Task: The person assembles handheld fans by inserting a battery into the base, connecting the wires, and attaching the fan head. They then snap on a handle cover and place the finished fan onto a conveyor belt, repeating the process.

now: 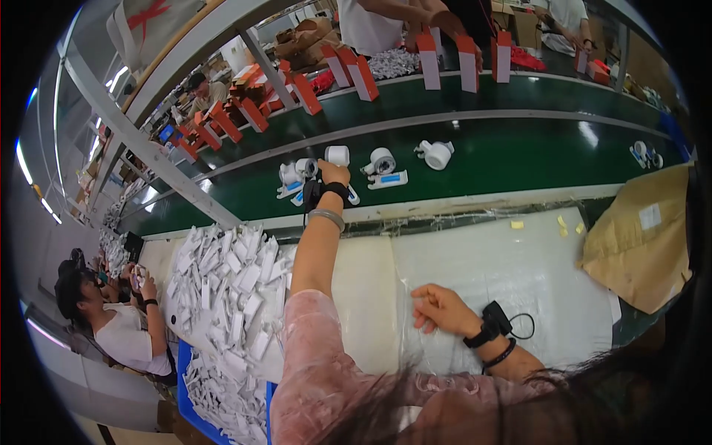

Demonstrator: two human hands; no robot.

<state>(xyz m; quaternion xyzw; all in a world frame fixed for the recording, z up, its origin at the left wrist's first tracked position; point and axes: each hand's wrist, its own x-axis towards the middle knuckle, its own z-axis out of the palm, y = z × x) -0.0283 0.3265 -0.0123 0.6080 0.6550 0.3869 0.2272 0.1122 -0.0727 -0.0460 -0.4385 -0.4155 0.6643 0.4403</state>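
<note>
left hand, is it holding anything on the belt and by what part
The left hand is on a white round part at its near lower edge; a closed grip cannot be told. The right hand holds nothing.

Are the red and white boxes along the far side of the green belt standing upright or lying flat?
Upright. The red and white boxes stand on end in a row along the far belt, taller than wide, some leaning slightly.

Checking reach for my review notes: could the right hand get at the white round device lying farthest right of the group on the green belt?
Probably yes: the right hand rests empty on the white work surface, and nothing stands between it and the white round device.
</note>
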